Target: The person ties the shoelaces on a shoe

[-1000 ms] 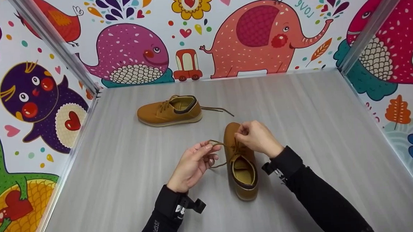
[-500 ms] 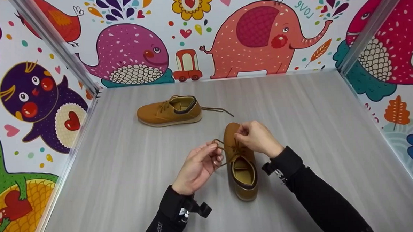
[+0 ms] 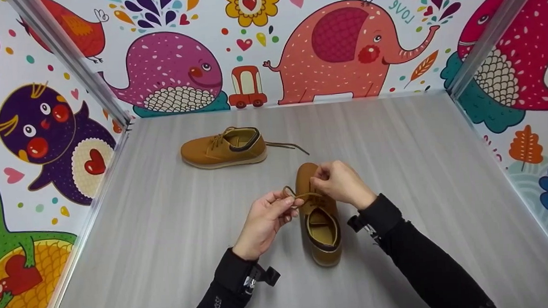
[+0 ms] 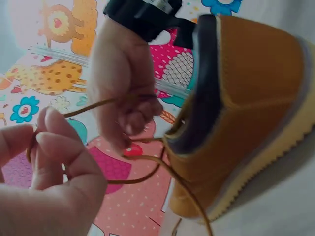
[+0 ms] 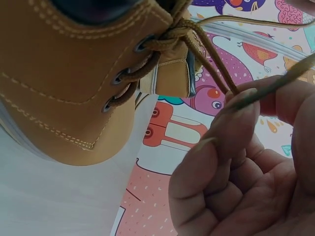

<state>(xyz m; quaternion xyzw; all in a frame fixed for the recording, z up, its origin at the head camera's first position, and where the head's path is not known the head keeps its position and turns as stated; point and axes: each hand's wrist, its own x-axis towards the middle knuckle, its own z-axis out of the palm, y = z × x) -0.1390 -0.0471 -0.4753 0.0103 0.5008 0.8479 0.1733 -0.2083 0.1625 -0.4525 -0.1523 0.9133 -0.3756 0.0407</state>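
A tan lace-up shoe [image 3: 327, 256] stands upright on the floor in the head view, toe pointing away. Left of its lacing, my left hand [image 3: 268, 219] pinches one end of the shoelace [image 4: 91, 107] between thumb and fingers. My right hand [image 3: 342, 183] is over the toe side of the lacing. In the right wrist view, its thumb and fingertips pinch two lace strands that run from the knot [image 5: 179, 34] at the top eyelets. The left hand's lace crosses over the right thumb there. The head view hides part of the lacing behind the right hand.
A matching second shoe [image 3: 223, 149] stands farther back, toe to the left, its loose laces [image 3: 283, 145] trailing right on the grey floor [image 3: 157, 233]. Printed cartoon panels [image 3: 250, 44] wall the back and both sides, joined by metal corner posts.
My left hand has moved right, closer to the shoe, bringing its lace across the lacing toward the right hand. The right hand and both shoes have stayed in place.
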